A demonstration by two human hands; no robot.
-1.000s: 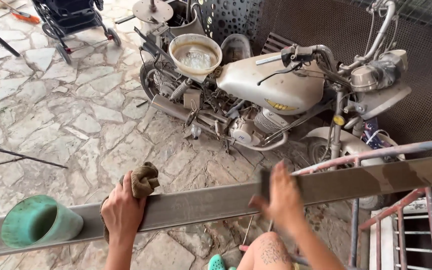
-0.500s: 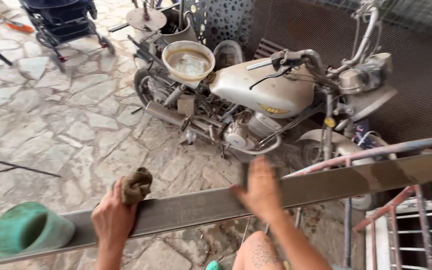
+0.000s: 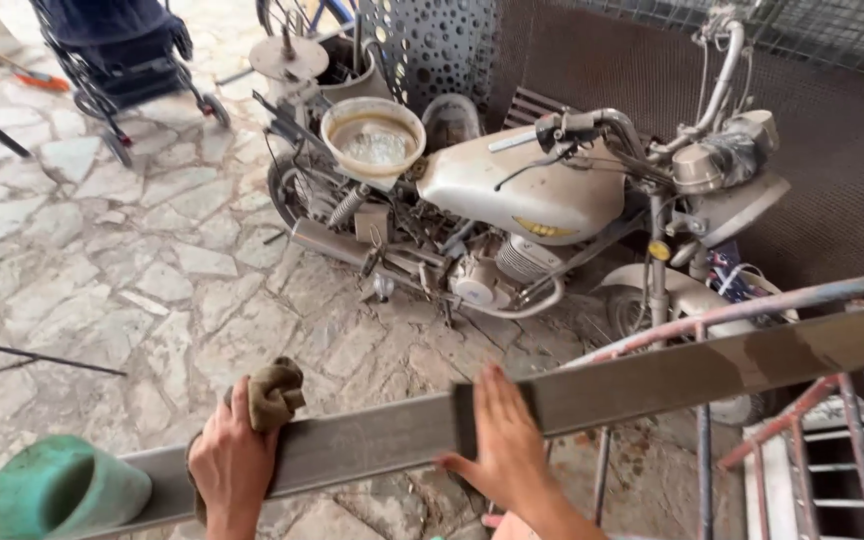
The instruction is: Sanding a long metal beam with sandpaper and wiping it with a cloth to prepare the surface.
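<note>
Stone-paved floor (image 3: 102, 260), irregular pale slabs, fills most of view. Dusty cream motorcycle (image 3: 542, 195) parked upper centre-right against dark mesh wall (image 3: 832, 150); a pale plastic basin (image 3: 373, 140) w/ some liquid sits on its seat area. Long grey metal bar (image 3: 652, 380) runs diagonally across lower frame, low at left, rising to right edge, in front of the bike. Dark stroller-type cart (image 3: 117, 55) top left, well apart from bar. Red-painted metal rack (image 3: 802, 440) lower right, under/behind bar's right end. Green plastic cup-shaped container (image 3: 62, 490), on its side, open end toward camera, lower left, seemingly resting on bar's low end, near left hand. Person stands behind bar, both forearms entering from bottom edge. Left hand (image 3: 232, 460): closed round a brown rag (image 3: 272, 392), rag bunched above fingers and pressed onto bar's top edge/face; thumb side wraps bar. Right hand (image 3: 500, 445): fingers flat & together, palm laid against bar face approx. mid-length, fingertips reaching bar's top edge; not gripping, nothing held. Hands near each other, not touching. Thin dark rod (image 3: 32, 355) lies on floor at left, apart from all else.
</note>
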